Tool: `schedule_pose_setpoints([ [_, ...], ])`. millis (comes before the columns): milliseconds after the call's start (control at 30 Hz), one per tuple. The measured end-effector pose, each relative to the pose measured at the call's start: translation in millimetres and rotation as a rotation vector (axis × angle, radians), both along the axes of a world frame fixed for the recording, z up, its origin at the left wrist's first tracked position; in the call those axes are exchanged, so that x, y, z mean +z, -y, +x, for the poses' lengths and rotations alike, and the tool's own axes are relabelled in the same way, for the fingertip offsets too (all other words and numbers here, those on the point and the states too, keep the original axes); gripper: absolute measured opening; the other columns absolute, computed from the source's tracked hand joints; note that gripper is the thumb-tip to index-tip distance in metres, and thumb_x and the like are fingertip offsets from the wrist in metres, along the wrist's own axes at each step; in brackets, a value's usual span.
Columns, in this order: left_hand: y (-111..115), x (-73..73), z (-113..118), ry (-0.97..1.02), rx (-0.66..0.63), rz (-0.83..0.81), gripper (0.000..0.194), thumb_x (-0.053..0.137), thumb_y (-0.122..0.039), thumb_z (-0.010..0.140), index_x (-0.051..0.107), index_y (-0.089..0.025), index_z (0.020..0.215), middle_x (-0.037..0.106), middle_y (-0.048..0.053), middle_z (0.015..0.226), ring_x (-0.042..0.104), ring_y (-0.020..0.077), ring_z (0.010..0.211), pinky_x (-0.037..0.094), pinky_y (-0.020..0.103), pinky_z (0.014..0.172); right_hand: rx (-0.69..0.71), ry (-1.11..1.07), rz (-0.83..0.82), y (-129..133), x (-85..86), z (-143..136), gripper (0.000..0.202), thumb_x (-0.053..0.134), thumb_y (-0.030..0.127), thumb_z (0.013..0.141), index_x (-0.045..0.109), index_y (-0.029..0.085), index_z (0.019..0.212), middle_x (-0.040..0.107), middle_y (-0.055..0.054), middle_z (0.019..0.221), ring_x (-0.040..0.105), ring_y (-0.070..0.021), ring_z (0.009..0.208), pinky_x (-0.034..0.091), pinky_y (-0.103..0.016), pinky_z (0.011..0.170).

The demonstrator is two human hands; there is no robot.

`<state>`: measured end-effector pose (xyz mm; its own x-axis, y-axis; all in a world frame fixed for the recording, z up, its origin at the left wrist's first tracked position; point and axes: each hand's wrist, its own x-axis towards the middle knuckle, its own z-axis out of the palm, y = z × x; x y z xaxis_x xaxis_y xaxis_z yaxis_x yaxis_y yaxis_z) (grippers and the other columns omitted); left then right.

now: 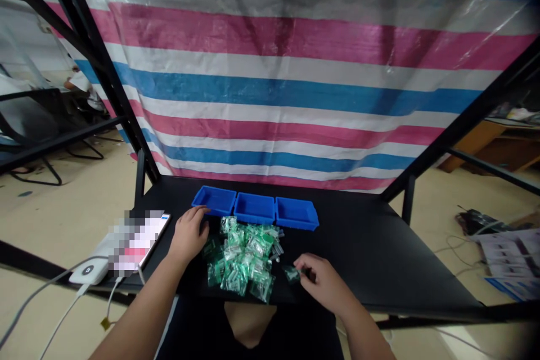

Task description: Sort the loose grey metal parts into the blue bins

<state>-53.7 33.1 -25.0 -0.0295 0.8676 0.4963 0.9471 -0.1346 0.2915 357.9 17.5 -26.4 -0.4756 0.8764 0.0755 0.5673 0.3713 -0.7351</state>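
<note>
A pile of small clear packets with green in them (pixel 244 259) lies on the black table between my hands. Behind it stand three blue trays in a row: a left one (pixel 216 201), a middle one (pixel 255 208) and a right one (pixel 296 213). My left hand (pixel 189 235) is at the left tray's front corner, its fingers apart and nothing visible in them. To the right of the pile, my right hand (pixel 319 279) has its fingers closed on the edge of a single small packet (pixel 291 274) low over the table.
A phone (pixel 145 244) and a white power bank (pixel 89 270) with cables lie at the table's left edge. Black frame posts (pixel 99 67) and a striped sheet (pixel 274 90) stand behind. A person's sleeve shows at the far left.
</note>
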Motion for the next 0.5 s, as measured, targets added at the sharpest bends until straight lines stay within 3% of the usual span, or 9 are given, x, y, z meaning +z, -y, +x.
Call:
schedule_pose_setpoints([
  [67,12.8,-4.6,-0.3,0.052,0.0,0.023,0.028,0.05,-0.022,0.09,0.06,-0.024,0.117,0.063,0.008,0.129,0.058,0.0271,0.12,0.046,0.043,0.102,-0.036,-0.063,0.006,-11.9,7.0,-4.1,0.009,0.059,0.022,0.085,0.067,0.021,0.085,0.071,-0.003,0.085,0.066,-0.0174,0.07,0.052,-0.027,0.064],
  [167,35.3,-12.6,2.5,0.084,0.024,-0.026,0.025,0.053,-0.026,0.09,0.061,-0.025,0.114,0.064,0.007,0.122,0.059,0.0273,0.115,0.047,0.043,0.1,-0.372,-0.283,0.141,-28.9,15.1,-15.1,0.027,0.06,0.038,0.089,0.068,0.02,0.107,0.072,-0.01,0.102,0.072,-0.0237,0.092,0.058,-0.033,0.075],
  [233,48.8,-17.4,5.2,0.083,0.029,-0.09,0.028,0.057,-0.03,0.089,0.062,-0.026,0.116,0.065,0.007,0.121,0.059,0.0283,0.115,0.047,0.045,0.098,-0.529,-0.323,0.206,-34.1,18.5,-23.7,0.05,0.064,0.046,0.086,0.06,0.02,0.128,0.067,-0.014,0.12,0.072,-0.0256,0.097,0.059,-0.032,0.071],
  [300,58.8,-20.6,7.2,0.069,0.022,-0.151,0.034,0.06,-0.035,0.089,0.062,-0.028,0.121,0.065,0.007,0.125,0.057,0.0295,0.119,0.046,0.047,0.099,-0.504,-0.236,0.211,-32.1,19.1,-31.9,0.058,0.067,0.047,0.084,0.056,0.021,0.135,0.062,-0.015,0.129,0.073,-0.0235,0.09,0.058,-0.028,0.061],
  [333,62.1,-21.5,7.6,0.061,0.021,-0.175,0.035,0.06,-0.037,0.089,0.061,-0.029,0.124,0.065,0.007,0.127,0.057,0.0299,0.12,0.045,0.049,0.099,-0.458,-0.182,0.203,-28.5,18.2,-35.8,0.053,0.066,0.046,0.085,0.059,0.022,0.131,0.063,-0.014,0.128,0.072,-0.0215,0.084,0.056,-0.027,0.057],
  [433,66.2,-22.8,5.9,0.066,0.038,-0.211,0.033,0.057,-0.035,0.092,0.061,-0.029,0.124,0.068,0.006,0.121,0.059,0.0291,0.117,0.044,0.049,0.097,-0.304,-0.077,0.134,-11.2,11.6,-48.8,0.027,0.061,0.043,0.089,0.068,0.022,0.105,0.07,-0.009,0.105,0.068,-0.0174,0.07,0.053,-0.027,0.056],
  [500,65.6,-23.8,3.1,0.119,0.045,-0.205,0.027,0.057,-0.032,0.092,0.062,-0.026,0.118,0.069,0.006,0.112,0.062,0.027,0.108,0.046,0.045,0.093,-0.235,-0.047,0.081,1.6,6.0,-58.9,0.023,0.061,0.043,0.09,0.069,0.022,0.096,0.071,-0.006,0.091,0.065,-0.0168,0.065,0.051,-0.028,0.057],
])
